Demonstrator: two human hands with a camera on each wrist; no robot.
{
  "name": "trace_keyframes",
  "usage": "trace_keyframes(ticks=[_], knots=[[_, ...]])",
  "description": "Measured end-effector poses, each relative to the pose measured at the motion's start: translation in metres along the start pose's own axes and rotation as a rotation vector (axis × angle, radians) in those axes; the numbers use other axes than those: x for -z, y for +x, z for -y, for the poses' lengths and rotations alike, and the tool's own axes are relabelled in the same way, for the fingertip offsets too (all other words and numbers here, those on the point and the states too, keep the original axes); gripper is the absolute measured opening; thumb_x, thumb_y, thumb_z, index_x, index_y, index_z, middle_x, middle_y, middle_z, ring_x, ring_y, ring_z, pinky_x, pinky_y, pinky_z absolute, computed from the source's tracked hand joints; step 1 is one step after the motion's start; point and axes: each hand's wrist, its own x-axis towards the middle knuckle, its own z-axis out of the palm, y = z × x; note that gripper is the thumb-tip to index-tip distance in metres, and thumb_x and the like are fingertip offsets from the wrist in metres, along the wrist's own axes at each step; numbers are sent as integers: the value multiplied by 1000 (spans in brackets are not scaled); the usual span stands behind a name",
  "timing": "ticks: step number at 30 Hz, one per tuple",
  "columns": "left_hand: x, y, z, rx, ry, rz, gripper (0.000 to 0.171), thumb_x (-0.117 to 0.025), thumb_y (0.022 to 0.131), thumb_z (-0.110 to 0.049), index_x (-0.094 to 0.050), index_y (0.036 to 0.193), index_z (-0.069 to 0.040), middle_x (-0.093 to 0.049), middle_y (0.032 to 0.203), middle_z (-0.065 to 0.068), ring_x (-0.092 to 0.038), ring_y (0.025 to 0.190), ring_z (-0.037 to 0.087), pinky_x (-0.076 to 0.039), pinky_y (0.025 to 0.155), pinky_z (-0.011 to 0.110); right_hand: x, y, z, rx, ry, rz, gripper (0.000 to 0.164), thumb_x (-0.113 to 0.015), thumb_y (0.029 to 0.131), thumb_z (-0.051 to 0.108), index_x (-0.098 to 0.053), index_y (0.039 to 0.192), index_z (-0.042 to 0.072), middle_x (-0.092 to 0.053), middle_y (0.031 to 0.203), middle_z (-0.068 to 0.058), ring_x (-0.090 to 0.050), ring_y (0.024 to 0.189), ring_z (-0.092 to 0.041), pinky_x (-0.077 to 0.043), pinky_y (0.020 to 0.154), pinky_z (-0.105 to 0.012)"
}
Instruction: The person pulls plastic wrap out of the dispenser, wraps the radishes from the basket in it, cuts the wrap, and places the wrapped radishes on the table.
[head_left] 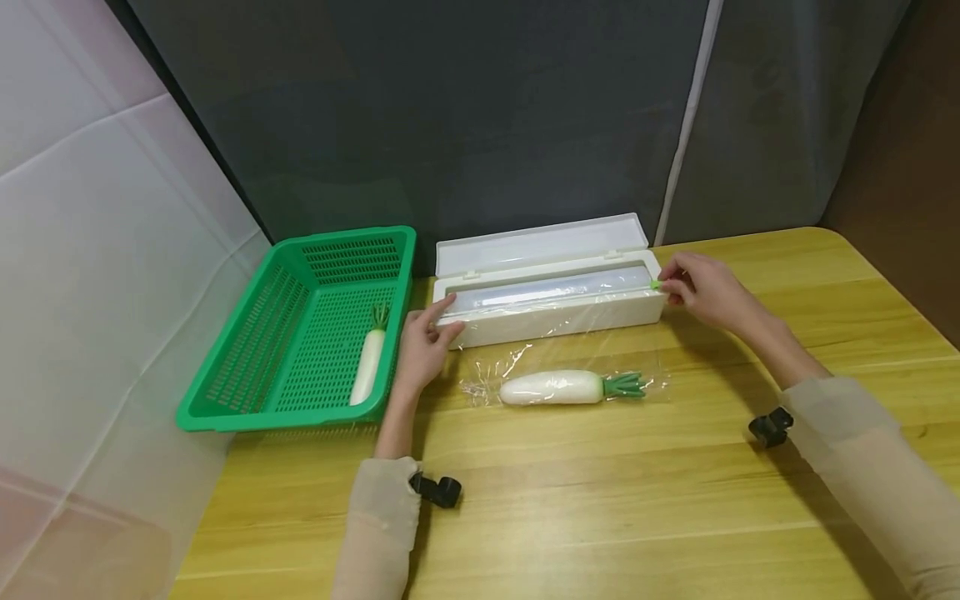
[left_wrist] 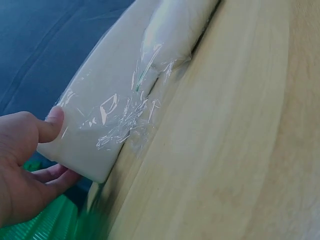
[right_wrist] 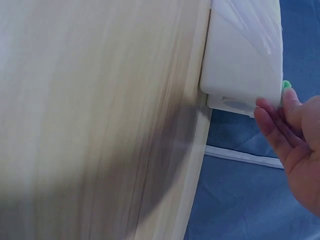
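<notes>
A white cling film dispenser (head_left: 555, 322) lies at the back of the table, its lid tipped back and a film roll visible inside. My left hand (head_left: 420, 354) grips its left end, thumb against the front wall as the left wrist view shows. At the right end, my right hand (head_left: 708, 292) pinches the small green cutter slider (right_wrist: 286, 84) between thumb and fingers. Clear film (head_left: 483, 385) runs over the front edge down to the table. In front of the dispenser, a white radish (head_left: 551, 387) with short green stalks lies lengthwise under that film.
To the left stands a green plastic basket (head_left: 197, 410) with another white radish (head_left: 367, 367) inside, leaning along its right side. A dark curtain (head_left: 487, 117) hangs behind the wooden table (head_left: 600, 508). White sheeting (head_left: 112, 275) borders the left.
</notes>
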Motion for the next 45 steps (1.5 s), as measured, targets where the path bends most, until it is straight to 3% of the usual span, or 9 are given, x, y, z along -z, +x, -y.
trace_keyframes(ticks=[4,7,11,15,23,34,45], knots=[[1,-1,-3,-17,2,-17,51,-74,93,-12,-59,141,-5,-46,116,22,-41,59,7,-39,57,18,1,1,0,-25,3,14,4,-65,96,-1,-63,99,-3,-64,86,-13,-64,73,-24,-51,65,-28],[2,-2,-6,-23,-16,-35,49,-75,92,-11,-61,138,-4,-47,118,23,-51,67,16,-44,62,19,1,0,1,-30,6,15,4,-65,97,0,-63,99,-3,-65,86,-13,-64,73,-24,-50,64,-28],[1,-2,-7,-22,-44,-49,42,-76,91,-8,-61,129,-1,-48,119,24,-56,85,29,-52,74,32,3,0,2,-28,3,8,6,-66,97,2,-64,99,-3,-65,86,-13,-63,72,-23,-50,64,-29],[1,-1,-5,-13,-68,-57,34,-76,90,-6,-58,118,0,-48,121,24,-53,101,34,-51,86,44,3,-1,3,-36,5,7,6,-65,98,3,-64,100,-3,-65,87,-14,-63,72,-23,-49,63,-30],[0,-1,-5,2,-91,-44,28,-75,91,-5,-56,111,0,-46,122,23,-53,102,33,-50,84,42,6,-3,5,-72,-17,-16,10,-66,98,5,-66,103,-3,-65,90,-15,-59,74,-25,-47,65,-35],[2,-2,-8,10,-88,-38,25,-74,91,-5,-55,107,0,-45,123,24,-55,103,36,-51,85,43,-2,1,20,95,-41,-85,8,-75,92,7,-70,95,2,-63,85,-10,-54,76,-24,-43,67,-37],[2,-2,-9,5,-120,-52,19,-73,92,-3,-57,99,2,-44,127,24,-48,103,31,-49,84,40,-11,3,16,88,-47,-87,6,-75,90,3,-69,89,3,-61,89,-14,-56,82,-28,-48,73,-44]])
